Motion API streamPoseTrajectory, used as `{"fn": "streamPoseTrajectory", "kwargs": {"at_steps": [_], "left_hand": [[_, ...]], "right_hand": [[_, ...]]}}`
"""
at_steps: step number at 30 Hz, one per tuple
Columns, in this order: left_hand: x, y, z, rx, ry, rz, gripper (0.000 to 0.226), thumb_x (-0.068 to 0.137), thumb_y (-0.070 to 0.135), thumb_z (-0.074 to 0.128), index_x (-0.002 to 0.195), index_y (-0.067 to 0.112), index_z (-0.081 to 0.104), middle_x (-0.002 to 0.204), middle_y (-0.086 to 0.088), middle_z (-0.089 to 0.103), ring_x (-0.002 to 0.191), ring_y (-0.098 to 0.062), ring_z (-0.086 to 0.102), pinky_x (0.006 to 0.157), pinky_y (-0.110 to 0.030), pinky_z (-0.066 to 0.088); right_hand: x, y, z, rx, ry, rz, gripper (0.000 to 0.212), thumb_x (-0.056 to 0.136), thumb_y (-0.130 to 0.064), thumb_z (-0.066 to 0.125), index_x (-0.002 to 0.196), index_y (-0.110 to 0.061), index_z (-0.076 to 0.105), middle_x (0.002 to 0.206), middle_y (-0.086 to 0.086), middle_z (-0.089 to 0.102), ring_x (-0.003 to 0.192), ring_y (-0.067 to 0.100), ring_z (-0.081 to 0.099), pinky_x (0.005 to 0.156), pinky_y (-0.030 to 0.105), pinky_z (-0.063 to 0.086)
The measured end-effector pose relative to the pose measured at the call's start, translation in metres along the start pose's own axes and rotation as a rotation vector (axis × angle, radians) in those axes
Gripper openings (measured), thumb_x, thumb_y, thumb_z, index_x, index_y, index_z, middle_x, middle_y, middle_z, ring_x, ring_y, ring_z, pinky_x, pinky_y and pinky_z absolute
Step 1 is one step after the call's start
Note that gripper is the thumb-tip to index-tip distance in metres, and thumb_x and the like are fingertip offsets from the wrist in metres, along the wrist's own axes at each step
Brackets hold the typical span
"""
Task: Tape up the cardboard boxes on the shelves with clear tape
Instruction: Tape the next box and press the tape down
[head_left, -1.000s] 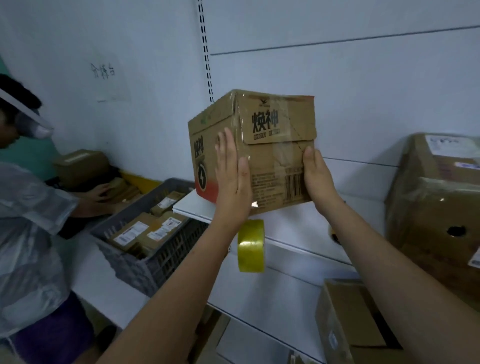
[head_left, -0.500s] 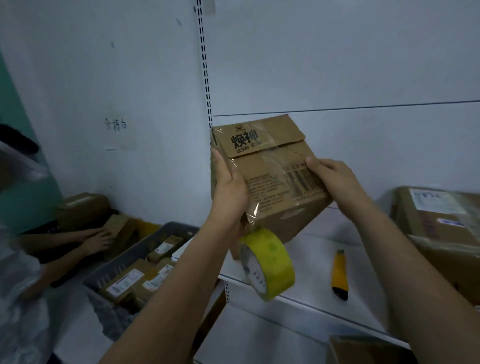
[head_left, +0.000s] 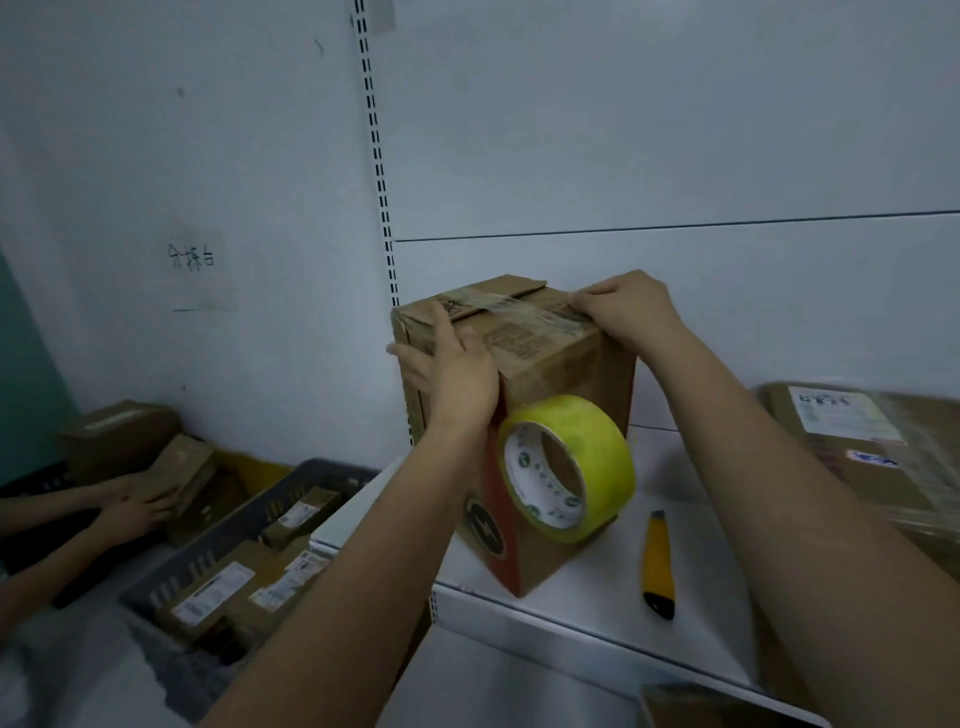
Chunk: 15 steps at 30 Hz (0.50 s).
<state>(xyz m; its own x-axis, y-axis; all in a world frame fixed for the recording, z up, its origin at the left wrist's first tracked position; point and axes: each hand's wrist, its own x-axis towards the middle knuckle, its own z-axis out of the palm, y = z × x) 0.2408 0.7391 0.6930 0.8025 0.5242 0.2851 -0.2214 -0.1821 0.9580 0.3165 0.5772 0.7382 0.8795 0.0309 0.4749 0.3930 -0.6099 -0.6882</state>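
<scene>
Both hands sit on the box: left hand flat on its left top corner, right hand curled over its right top edge, pressing tape that runs between them.

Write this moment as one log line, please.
box: standing on shelf | left hand: flat on box | right hand: gripping top edge | tape roll: around left wrist | knife: on shelf

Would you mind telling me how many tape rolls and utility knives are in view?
2: one yellow tape roll hanging at the left wrist against the box, and one yellow utility knife on the shelf. Others may be hidden.
</scene>
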Motion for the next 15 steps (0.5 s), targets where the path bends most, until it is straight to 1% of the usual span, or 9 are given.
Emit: {"fn": "streamPoseTrajectory", "kwargs": {"at_steps": [1,2,3,5,7,9,11,13,15], "left_hand": [[-0.004,0.0,0.001,0.077,0.01,0.111,0.048,0.109,0.028,0.031,0.156,0.036,0.026,0.166,-0.005,-0.017,0.154,-0.031,-0.007,0.123,-0.044,0.003],[-0.008,0.0,0.0,0.126,-0.019,0.232,0.044,0.109,0.032,0.03,0.153,0.034,0.035,0.167,0.0,-0.016,0.153,-0.025,-0.014,0.122,-0.041,-0.002],[-0.012,-0.003,0.0,0.206,-0.074,0.349,0.043,0.109,0.038,0.029,0.151,0.035,0.039,0.167,0.004,-0.013,0.153,-0.02,-0.016,0.123,-0.041,-0.004],[-0.012,-0.018,-0.003,0.313,-0.227,0.516,0.05,0.103,0.053,0.03,0.151,0.04,0.037,0.167,0.01,-0.005,0.152,-0.013,-0.015,0.124,-0.044,-0.003],[-0.007,-0.03,-0.008,0.352,-0.326,0.625,0.052,0.095,0.062,0.038,0.145,0.045,0.041,0.166,0.013,0.004,0.153,-0.009,-0.01,0.122,-0.038,-0.001],[0.008,-0.029,-0.016,0.329,-0.35,0.639,0.041,0.095,0.056,0.047,0.132,0.039,0.054,0.159,0.004,0.032,0.152,-0.014,0.014,0.124,-0.038,0.011],[0.028,-0.023,-0.025,0.307,-0.404,0.56,0.031,0.1,0.041,0.055,0.127,0.031,0.063,0.142,0.005,0.052,0.138,-0.006,0.039,0.119,-0.036,0.029],[0.035,-0.014,-0.032,0.348,-0.479,0.502,0.03,0.099,0.035,0.059,0.128,0.031,0.065,0.137,0.008,0.057,0.127,0.001,0.048,0.106,-0.02,0.035],[0.033,-0.011,-0.034,0.378,-0.492,0.49,0.03,0.098,0.032,0.06,0.127,0.031,0.065,0.139,0.008,0.057,0.127,0.001,0.047,0.098,-0.004,0.032]], "right_hand": [[0.003,0.002,0.004,0.013,0.0,0.01,0.029,0.091,-0.034,0.065,0.099,-0.011,0.08,0.109,0.006,0.074,0.109,0.02,0.062,0.087,0.025,0.046],[0.007,0.004,0.007,0.037,0.0,0.025,0.03,0.091,-0.035,0.064,0.098,-0.01,0.079,0.109,0.007,0.074,0.109,0.021,0.062,0.09,0.026,0.047],[0.01,0.006,0.009,0.055,-0.005,0.041,0.033,0.092,-0.037,0.063,0.097,-0.007,0.078,0.108,0.009,0.073,0.109,0.023,0.062,0.093,0.029,0.048],[0.015,0.011,0.01,0.053,-0.034,0.079,0.043,0.094,-0.041,0.059,0.094,-0.002,0.076,0.106,0.014,0.072,0.107,0.027,0.062,0.092,0.032,0.048],[0.016,0.019,0.007,0.082,-0.064,0.115,0.05,0.095,-0.049,0.055,0.095,-0.004,0.075,0.108,0.014,0.071,0.107,0.029,0.062,0.092,0.034,0.049],[0.011,0.027,0.005,0.201,-0.097,0.113,0.048,0.093,-0.055,0.056,0.107,-0.014,0.075,0.119,0.006,0.069,0.112,0.023,0.06,0.099,0.036,0.048],[0.001,0.036,0.006,0.246,-0.104,0.044,0.046,0.092,-0.056,0.059,0.122,-0.023,0.07,0.131,-0.004,0.064,0.121,0.015,0.056,0.105,0.032,0.044],[-0.009,0.046,0.009,0.213,-0.094,-0.026,0.044,0.092,-0.057,0.058,0.126,-0.029,0.066,0.13,-0.008,0.062,0.12,0.011,0.054,0.098,0.025,0.042],[-0.017,0.05,0.012,0.209,-0.091,-0.06,0.045,0.092,-0.059,0.056,0.127,-0.031,0.062,0.124,-0.008,0.06,0.113,0.01,0.053,0.088,0.022,0.042]]}}
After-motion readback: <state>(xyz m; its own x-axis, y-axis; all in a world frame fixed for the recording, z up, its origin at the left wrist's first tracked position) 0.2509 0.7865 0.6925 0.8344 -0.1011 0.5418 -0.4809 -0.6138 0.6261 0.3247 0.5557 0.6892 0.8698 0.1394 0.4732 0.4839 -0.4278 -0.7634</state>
